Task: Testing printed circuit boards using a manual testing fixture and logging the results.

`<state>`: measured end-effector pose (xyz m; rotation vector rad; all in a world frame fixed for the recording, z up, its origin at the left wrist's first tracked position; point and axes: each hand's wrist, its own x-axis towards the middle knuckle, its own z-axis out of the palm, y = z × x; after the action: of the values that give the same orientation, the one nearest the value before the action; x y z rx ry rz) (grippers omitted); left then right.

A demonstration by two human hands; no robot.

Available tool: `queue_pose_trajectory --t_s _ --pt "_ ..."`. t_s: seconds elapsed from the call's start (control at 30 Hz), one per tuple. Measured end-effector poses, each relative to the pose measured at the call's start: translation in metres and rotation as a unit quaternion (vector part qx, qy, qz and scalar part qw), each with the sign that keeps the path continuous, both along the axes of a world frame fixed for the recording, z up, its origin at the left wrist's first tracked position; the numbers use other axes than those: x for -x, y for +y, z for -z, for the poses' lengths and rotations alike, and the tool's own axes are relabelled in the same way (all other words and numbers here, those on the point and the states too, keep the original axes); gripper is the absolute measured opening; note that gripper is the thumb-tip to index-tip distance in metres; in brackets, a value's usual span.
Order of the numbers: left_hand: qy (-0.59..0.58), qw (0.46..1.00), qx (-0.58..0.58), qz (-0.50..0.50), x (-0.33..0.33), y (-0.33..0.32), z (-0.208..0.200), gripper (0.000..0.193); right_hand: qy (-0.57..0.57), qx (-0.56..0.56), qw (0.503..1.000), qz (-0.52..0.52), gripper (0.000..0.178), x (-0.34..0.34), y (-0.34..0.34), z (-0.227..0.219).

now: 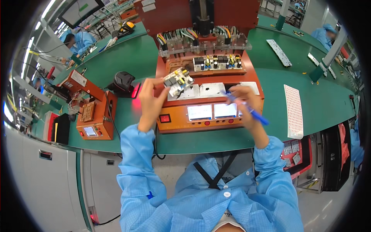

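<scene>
Left hand (151, 101) pinches 1 circuit board (178, 81) by its edge, right hand (244, 103) closed around 1 blue pen (251, 111); recommend steadying the board before marking.

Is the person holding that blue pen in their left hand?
No, the blue pen is gripped in the right hand, while the left hand holds a small white circuit board.

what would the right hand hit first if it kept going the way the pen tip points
Probably the circuit board held up in the left hand. The right hand aims its blue pen up-left toward that board, over the orange tester. Depth is unclear, so it might pass it.
</scene>
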<state>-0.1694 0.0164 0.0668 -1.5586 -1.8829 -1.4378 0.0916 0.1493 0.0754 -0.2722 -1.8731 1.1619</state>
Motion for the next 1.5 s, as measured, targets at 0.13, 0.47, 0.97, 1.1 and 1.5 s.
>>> queue_pose_trajectory --t_s 0.13,0.47,0.97,1.1,1.5 --pt "0.090 0.996 -0.026 0.005 -0.025 -0.020 0.005 0.029 -0.015 -0.147 0.988 -0.048 0.012 0.037 -0.044 0.010" --pt "0.065 0.995 -0.070 0.016 -0.020 -0.024 0.025 0.029 -0.022 -0.176 0.984 0.028 0.009 0.083 -0.076 0.022" --pt "-0.059 0.988 -0.108 -0.092 -0.007 -0.038 0.032 0.021 0.010 -0.196 0.980 0.024 0.005 0.060 -0.066 0.030" --pt "-0.408 0.897 -0.154 -0.072 0.019 -0.050 0.041 0.016 0.024 -0.199 0.979 0.026 0.002 0.032 -0.048 0.031" --pt "-0.410 0.881 -0.088 -0.220 0.087 -0.054 0.076 0.027 0.060 -0.165 0.983 0.045 0.005 -0.015 -0.038 0.041"
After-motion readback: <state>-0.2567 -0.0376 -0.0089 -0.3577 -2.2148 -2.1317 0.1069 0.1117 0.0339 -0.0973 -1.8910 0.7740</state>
